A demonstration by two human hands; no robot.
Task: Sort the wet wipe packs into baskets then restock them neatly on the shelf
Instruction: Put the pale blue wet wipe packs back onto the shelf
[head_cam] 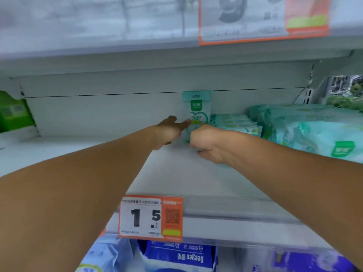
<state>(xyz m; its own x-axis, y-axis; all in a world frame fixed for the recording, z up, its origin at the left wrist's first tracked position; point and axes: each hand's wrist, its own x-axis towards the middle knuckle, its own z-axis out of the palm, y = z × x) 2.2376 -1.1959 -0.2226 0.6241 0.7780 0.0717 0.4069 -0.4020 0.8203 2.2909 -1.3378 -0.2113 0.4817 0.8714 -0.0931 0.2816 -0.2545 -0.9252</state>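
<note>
A small mint-green wet wipe pack (197, 107) stands upright at the back of the white shelf (176, 173), against the rear wall. My left hand (170, 130) reaches in from the left with straight fingers touching the pack's lower left side. My right hand (208, 143) is curled in a fist at the pack's lower right; its fingers are hidden, so what it holds is unclear. Just right of the pack lies a row of several similar small packs (235, 122).
Large green-white wipe bags (314, 134) fill the shelf's right side. A green box (13, 112) sits at the far left. An orange price tag (151, 217) hangs on the shelf's front edge. Blue packages (176, 256) lie on the shelf below.
</note>
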